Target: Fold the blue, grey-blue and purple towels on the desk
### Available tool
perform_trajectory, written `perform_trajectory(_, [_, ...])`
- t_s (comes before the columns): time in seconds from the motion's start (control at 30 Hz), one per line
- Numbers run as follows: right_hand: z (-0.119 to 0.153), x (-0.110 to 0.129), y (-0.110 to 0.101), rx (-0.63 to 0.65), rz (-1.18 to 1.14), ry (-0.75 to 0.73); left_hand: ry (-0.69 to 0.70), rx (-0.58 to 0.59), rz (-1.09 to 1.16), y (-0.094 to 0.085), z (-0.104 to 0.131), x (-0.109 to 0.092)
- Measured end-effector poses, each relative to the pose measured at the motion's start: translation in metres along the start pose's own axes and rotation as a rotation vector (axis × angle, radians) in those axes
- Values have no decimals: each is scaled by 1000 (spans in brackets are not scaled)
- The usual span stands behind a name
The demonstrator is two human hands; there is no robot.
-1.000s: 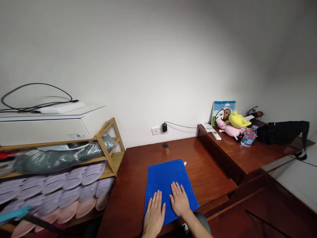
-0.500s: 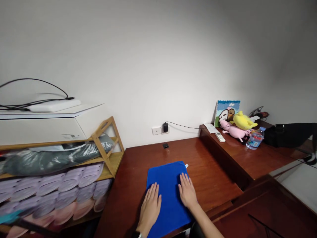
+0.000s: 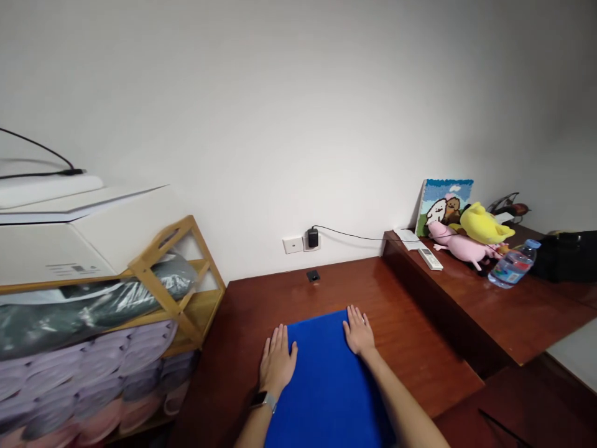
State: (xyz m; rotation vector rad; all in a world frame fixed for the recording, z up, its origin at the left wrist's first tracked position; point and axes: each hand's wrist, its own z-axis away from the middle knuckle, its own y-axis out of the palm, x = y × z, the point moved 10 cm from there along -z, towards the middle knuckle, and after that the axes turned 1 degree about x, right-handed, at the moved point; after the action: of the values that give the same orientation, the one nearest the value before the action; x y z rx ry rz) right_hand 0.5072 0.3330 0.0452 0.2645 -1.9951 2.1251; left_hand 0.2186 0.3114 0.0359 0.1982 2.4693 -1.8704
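A blue towel [image 3: 321, 379] lies flat on the reddish-brown wooden desk [image 3: 261, 295], its near end running out of the bottom of the view. My left hand [image 3: 278, 363] rests palm down on the towel's far left corner, fingers stretched forward and the thumb apart. A watch sits on that wrist. On the far right corner lies my right hand [image 3: 359, 333], also flat, with its fingers extended over the edge. Neither hand grips anything.
To the left, a wooden rack [image 3: 175, 280] holds clogs, a plastic-wrapped bundle and a white box [image 3: 116, 230]. A raised ledge on the right bears a water bottle [image 3: 513, 264], plush toys [image 3: 485, 224], a remote [image 3: 430, 259] and a picture [image 3: 445, 199]. A charger [image 3: 313, 236] is plugged into the wall.
Both hands have slid forward along the towel to its far corners, the right one also slightly outward. The camera has moved closer to the desk.
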Motion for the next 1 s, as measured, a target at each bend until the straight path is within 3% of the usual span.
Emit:
perform_trajectory(0.07, [0,-11,-7,25,12,24,11,11,-11,-3,-2,1])
perform_trajectory(0.17, [8,0,-12,3,17,47,37,-15,-24,-13,-3,-13])
perform_trajectory(0.23, [17,30,-13,-81,-7,-24,103,-60,-8,-19,0,-36])
perform_trajectory(0.33, [36,95,-2,-155,-67,-292,235,-62,27,-15,9,-74])
perform_trajectory(0.43, [40,121,17,-86,-93,-379,203,-10,36,-3,11,-75])
perform_trajectory(0.5, [34,105,19,-51,-83,-302,111,6,27,2,10,-52])
perform_trajectory(0.67, [23,22,1,2,-12,-59,-38,25,-9,-2,17,15])
perform_trajectory(0.73, [24,2,-8,15,-4,-7,-33,17,-13,-9,20,24])
perform_trajectory(0.8, [26,2,-17,-22,-10,3,-15,-20,-5,-18,20,21])
perform_trajectory(0.9, [27,41,-25,-117,-43,-107,92,-84,53,-33,11,-10])
perform_trajectory(1.0, [24,102,-16,-127,-100,-300,247,-29,103,-29,-5,-50])
